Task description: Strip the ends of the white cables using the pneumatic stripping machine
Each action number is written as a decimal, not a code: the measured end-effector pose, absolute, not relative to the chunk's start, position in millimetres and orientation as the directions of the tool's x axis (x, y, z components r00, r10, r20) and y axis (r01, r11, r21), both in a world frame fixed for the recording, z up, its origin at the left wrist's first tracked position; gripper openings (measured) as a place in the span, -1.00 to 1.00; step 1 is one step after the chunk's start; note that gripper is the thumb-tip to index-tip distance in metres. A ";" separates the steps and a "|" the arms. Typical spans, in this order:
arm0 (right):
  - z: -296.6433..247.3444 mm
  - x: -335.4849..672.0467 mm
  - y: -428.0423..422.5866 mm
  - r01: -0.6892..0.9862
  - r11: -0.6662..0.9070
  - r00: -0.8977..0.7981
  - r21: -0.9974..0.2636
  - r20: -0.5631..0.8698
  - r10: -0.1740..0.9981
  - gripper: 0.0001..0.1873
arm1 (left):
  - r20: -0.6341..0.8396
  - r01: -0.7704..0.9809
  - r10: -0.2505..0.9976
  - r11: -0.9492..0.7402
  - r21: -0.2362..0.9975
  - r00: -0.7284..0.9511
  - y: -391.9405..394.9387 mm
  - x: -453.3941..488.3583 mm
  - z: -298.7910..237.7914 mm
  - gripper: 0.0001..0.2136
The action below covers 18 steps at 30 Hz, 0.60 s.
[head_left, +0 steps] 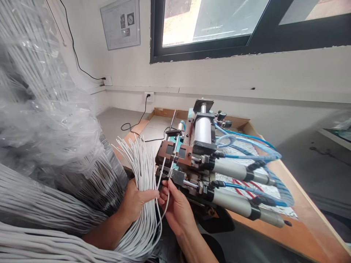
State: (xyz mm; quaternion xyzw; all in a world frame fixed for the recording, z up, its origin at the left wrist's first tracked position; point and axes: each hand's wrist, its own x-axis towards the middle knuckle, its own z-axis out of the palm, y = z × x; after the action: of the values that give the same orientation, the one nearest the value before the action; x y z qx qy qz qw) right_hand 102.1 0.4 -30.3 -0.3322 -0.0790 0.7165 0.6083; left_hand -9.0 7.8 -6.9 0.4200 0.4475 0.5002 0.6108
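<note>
My left hand (pixel 135 201) is wrapped round a thick bundle of grey-white cables (pixel 145 175), whose loose ends fan out above it. Between the thumb and fingers of my right hand (pixel 175 204) is a single cable (pixel 167 206), drawn apart from the bundle. Its upper end reaches to the jaws of a pneumatic wire-stripping machine (pixel 184 155), just beyond my right fingertips. Another cable stands between the bundle and this one. Where the tip of the held cable lies inside the machine is hard to make out.
More cables (pixel 41 193) and plastic wrapping (pixel 55 131) fill the left side. Silver air cylinders (pixel 233 202) and blue hoses (pixel 257 157) extend right from the machine, over a wooden-edged tray (pixel 309 219). A black power cord (pixel 139 128) crosses the table behind.
</note>
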 end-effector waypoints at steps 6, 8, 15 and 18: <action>-27.4 97.6 -9.0 -0.689 -0.196 0.078 -0.698 -0.340 0.937 -0.70 | -0.075 -0.210 0.992 0.095 0.973 0.102 7.8 -7.0 -4.5 -0.77; -30.3 98.0 -10.3 -0.676 -0.136 0.156 -0.724 -0.321 0.934 -0.70 | -0.080 -0.234 0.992 0.101 0.967 0.101 7.6 -7.1 -4.9 -0.75; -30.3 103.3 -5.5 -0.737 -0.137 0.222 -0.662 -0.428 0.876 -0.66 | -0.154 -0.282 0.984 0.174 0.943 0.094 7.5 -8.4 -2.8 -0.79; -29.0 105.3 -1.7 -0.759 -0.164 0.193 -0.630 -0.458 0.868 -0.68 | -0.151 -0.284 0.983 0.176 0.943 0.107 8.3 -9.0 -0.2 -0.79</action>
State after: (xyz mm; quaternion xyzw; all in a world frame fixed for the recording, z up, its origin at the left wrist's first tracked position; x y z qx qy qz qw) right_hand 105.3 -1.7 -29.0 -0.4270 -0.0637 0.6321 0.6434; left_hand -9.0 8.3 -0.2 0.3979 0.4392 0.5036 0.6286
